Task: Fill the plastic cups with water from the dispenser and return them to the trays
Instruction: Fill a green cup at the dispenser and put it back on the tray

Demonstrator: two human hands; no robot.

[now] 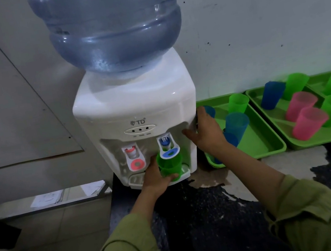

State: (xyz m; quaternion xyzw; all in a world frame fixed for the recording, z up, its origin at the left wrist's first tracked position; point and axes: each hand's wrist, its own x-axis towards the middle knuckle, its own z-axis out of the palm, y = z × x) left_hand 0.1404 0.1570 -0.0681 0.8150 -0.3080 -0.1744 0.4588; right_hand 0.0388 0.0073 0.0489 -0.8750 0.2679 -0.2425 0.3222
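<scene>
Seemingly upright green cup (170, 165), mouth toward blue tap (168, 146), left hand (157, 181) gripping

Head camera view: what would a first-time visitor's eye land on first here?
The big blue water bottle sits on the white dispenser at centre. Below it, the left hand holds a green cup under the blue tap, while the right hand rests against the dispenser's right side. To the right, green trays hold bright cups in green, blue and pink.
</scene>
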